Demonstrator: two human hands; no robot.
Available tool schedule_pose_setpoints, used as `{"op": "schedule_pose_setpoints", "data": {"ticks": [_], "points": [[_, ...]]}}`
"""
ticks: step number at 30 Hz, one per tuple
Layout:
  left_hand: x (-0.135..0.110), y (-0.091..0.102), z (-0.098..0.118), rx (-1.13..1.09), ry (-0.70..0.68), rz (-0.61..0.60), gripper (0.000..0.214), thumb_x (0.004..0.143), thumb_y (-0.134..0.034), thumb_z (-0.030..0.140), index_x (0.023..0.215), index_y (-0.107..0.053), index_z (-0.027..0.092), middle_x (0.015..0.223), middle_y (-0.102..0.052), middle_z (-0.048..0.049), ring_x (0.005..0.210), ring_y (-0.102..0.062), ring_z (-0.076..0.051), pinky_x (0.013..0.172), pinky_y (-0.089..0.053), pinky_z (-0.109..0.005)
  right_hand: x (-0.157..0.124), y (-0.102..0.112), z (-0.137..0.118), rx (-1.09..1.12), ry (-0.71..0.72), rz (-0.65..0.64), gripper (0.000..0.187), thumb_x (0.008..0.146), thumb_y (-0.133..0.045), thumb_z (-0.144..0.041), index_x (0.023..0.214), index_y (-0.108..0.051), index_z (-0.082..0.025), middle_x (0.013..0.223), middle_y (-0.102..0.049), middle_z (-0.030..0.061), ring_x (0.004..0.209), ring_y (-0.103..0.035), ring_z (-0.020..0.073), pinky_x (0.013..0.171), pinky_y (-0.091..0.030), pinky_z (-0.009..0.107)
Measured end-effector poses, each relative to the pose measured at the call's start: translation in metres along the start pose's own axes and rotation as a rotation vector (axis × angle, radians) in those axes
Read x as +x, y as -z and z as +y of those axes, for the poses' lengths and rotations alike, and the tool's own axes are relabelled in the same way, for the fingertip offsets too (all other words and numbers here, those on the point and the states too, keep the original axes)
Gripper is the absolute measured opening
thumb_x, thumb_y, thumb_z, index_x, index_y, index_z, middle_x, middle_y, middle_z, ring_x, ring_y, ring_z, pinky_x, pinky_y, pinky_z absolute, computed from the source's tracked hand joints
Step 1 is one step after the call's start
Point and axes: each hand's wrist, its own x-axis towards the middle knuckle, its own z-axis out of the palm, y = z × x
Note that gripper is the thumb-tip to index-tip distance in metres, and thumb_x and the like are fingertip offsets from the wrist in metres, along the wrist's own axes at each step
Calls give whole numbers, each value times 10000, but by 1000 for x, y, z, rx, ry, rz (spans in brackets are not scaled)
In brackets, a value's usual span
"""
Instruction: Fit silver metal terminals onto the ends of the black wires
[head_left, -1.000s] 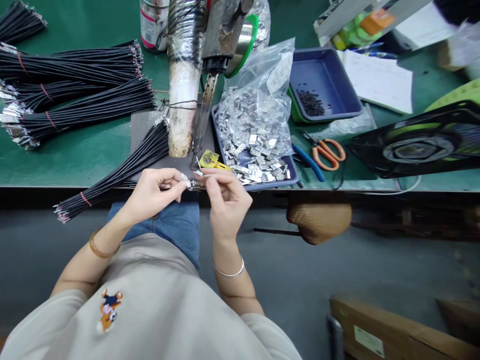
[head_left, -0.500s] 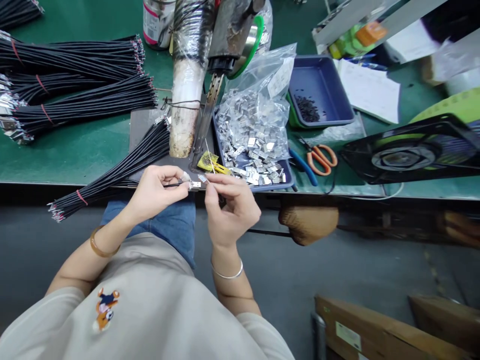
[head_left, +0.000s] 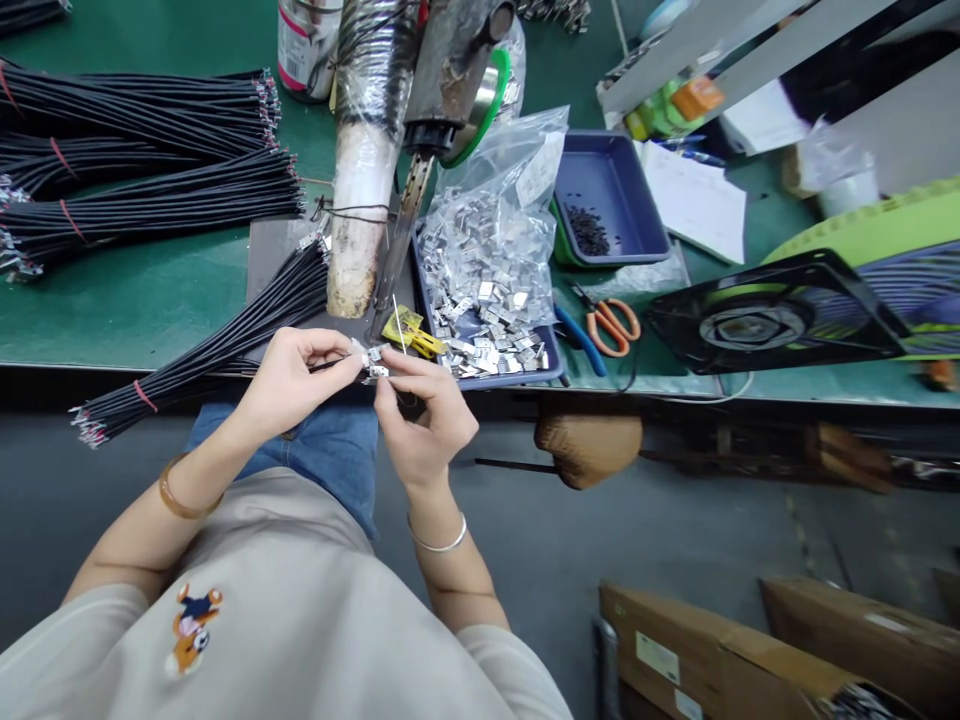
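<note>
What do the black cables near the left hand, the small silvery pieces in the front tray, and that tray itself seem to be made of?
Black cables: perhaps a rubber or plastic sheath; black with little shine, bending gently.
Small silvery pieces: probably metal; shiny, with bright glints on flat faces.
Front tray: likely moulded plastic; smooth, evenly dark blue.

Beige shirt (head_left: 315, 610), blue jeans (head_left: 341, 450).

- Held parts (head_left: 380, 370) are partly covered, too small to tell.
- Top cable bundle (head_left: 142, 105) runs off left.
- Jar (head_left: 298, 55) is cut off above.
</note>
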Motion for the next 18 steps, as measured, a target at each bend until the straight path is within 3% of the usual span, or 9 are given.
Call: {"op": "schedule_pose_setpoints", "data": {"ticks": [5, 11, 18], "points": [[1, -5, -2, 31, 9, 57, 166, 726, -695, 266, 659, -721, 116, 634, -672, -18, 575, -551, -91, 576, -469, -198, -1, -2, 4, -100, 147, -6, 217, 844, -677, -89, 936, -595, -268, 993, -795, 29, 859, -776, 176, 726, -638, 289], [1, -11, -3, 41, 32, 119, 161, 696, -679, 270, 691, -729, 117, 593, -632, -1, 511, -479, -66, 485, -383, -172, 0, -4, 4, -29, -20, 7, 116, 896, -623, -138, 911, -587, -247, 1139, -767, 67, 931, -773, 207, 769, -660, 362], [3, -14, 1, 80, 38, 196, 179, 699, -657, 270, 703, -727, 105, 531, -543, 15, 490, -416, -56, 470, -338, -173, 8, -3, 1, 2, -90, -38, 98, 904, -623, -155, 867, -577, -233, 1128, -772, 69, 858, -776, 175, 714, -654, 295]]}}
